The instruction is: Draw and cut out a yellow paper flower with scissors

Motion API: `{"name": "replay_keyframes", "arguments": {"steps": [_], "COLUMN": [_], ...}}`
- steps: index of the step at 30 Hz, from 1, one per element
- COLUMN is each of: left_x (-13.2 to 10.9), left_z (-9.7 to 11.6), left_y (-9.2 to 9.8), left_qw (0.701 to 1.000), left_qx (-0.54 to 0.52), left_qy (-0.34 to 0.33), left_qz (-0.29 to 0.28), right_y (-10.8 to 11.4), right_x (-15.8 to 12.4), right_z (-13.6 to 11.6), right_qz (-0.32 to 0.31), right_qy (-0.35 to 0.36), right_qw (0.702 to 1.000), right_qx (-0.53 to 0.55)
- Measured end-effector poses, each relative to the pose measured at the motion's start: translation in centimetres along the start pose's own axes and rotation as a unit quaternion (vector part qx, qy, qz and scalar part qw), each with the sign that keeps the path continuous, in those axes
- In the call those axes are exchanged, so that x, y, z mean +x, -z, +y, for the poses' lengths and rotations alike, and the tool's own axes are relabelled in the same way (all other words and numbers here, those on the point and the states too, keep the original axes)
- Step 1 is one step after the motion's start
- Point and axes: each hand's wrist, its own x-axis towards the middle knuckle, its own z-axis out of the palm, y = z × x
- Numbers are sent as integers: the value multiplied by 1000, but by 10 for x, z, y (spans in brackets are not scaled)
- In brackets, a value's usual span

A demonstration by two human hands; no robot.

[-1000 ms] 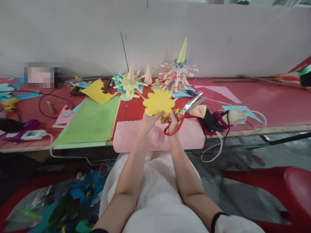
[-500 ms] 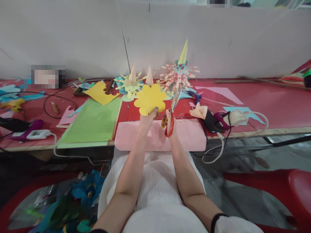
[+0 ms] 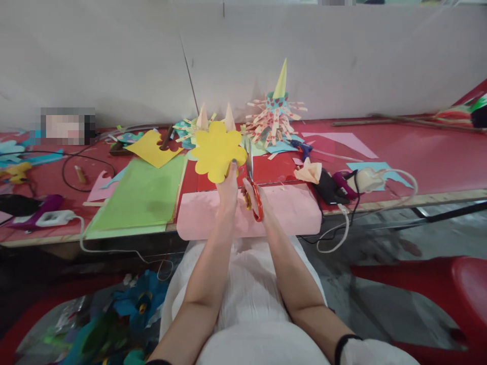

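One yellow paper flower (image 3: 217, 150) pinched in left grip (image 3: 228, 186), its underside hidden; right grip (image 3: 264, 204) closed round scissors (image 3: 249, 165), partly covering them.

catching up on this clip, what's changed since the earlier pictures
The yellow paper flower, in the left hand, moved left. The scissors, in the right hand, swung from pointing up and right to nearly upright. Both stayed held; the green paper stayed put.
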Motion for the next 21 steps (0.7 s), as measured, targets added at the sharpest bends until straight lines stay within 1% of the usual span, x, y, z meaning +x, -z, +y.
{"name": "replay_keyframes", "arguments": {"steps": [3, 8, 11, 13, 16, 21], "left_x": [0, -2, -5, -6, -6, -6], "left_z": [-2, -1, 1, 3, 4, 3], "left_y": [1, 2, 0, -1, -2, -2], "left_qw": [1000, 999, 998, 997, 996, 996], "left_qx": [8, 48, 64, 75, 86, 79], "left_qy": [4, -20, -7, -6, -29, -38], "left_qz": [-4, -13, -12, -8, -2, 19], "right_y": [0, 0, 0, 1, 1, 0], "right_x": [1, 5, 9, 12, 14, 12], "right_z": [1, 9, 15, 18, 20, 15], "right_qz": [11, 1, -2, -7, -9, 0], "right_qy": [5, 30, 33, 33, 27, 42], "right_qw": [1000, 999, 999, 999, 999, 999], "right_qx": [-16, -39, -42, -42, -27, -22]}}
